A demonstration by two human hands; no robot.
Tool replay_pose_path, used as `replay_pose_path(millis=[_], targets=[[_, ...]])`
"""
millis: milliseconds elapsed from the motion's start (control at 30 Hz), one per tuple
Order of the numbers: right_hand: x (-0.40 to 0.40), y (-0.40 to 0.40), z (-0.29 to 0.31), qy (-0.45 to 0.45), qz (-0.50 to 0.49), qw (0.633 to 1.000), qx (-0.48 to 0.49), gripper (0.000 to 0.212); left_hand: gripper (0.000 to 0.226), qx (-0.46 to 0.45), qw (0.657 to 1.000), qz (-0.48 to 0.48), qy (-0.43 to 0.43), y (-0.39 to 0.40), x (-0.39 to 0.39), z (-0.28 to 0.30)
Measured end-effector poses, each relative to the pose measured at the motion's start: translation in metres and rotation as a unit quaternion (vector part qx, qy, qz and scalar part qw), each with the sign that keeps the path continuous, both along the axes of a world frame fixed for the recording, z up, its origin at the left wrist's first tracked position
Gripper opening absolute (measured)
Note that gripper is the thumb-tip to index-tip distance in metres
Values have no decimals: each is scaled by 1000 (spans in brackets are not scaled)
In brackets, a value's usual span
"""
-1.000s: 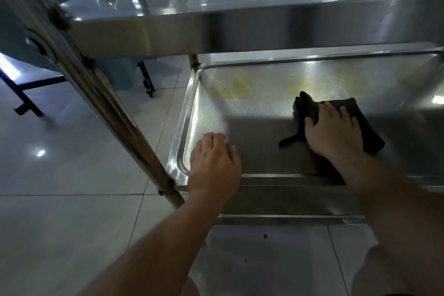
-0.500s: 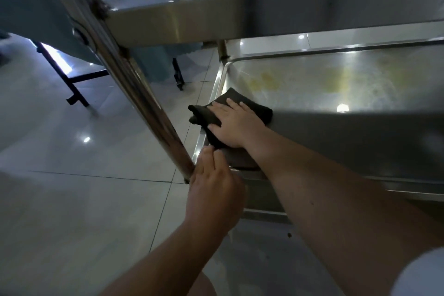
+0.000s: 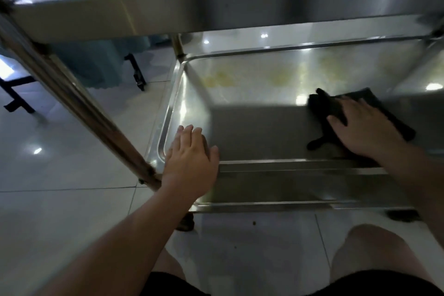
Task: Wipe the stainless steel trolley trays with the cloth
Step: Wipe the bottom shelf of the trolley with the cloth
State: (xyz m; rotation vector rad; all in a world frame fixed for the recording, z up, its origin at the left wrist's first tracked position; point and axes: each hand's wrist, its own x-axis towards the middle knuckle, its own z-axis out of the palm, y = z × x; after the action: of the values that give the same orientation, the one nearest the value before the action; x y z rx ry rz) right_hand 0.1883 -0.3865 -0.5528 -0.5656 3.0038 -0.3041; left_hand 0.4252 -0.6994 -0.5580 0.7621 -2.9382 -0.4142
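Observation:
The lower steel tray (image 3: pixel 252 127) of the trolley lies in front of me, with yellowish stains along its far side. My right hand (image 3: pixel 360 127) presses flat on a black cloth (image 3: pixel 322 108) on the right part of the tray floor. My left hand (image 3: pixel 192 161) rests, fingers together, on the tray's near left rim. The upper tray (image 3: pixel 216 9) crosses the top of the view above both hands.
A slanted trolley leg (image 3: pixel 72 103) runs from top left down to the tray's near left corner. White tiled floor (image 3: pixel 60 175) spreads to the left, with black furniture feet (image 3: pixel 16 101) and a teal cover (image 3: pixel 96 65) behind. My knees (image 3: pixel 374 252) are below the tray.
My right hand has swept the cloth from the tray's near left corner back to the right side. My left hand has stayed on the near left rim.

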Motion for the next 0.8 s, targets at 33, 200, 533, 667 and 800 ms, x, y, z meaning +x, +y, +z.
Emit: replay_pose_path(millis=[33,200,533,667,800], targets=[[0,19,-1,1,-32,999,6,72,71,-9,1000,-1,-6,0,-2,-2],[20,21,3,-44,-105,993,12,73,72,-23,1000,6,-10,6,-1,-9],[118,-121,1,-45,280,959,-16,87,67,-17,1000,14,-1,7,-2,-5],[114,-117,2,-53,362,930,22,85,61,3,1000,11,1,8,-2,-2],[122,-105,8,-91,385,919,0,75,62,16,999,1,-33,6,0,4]])
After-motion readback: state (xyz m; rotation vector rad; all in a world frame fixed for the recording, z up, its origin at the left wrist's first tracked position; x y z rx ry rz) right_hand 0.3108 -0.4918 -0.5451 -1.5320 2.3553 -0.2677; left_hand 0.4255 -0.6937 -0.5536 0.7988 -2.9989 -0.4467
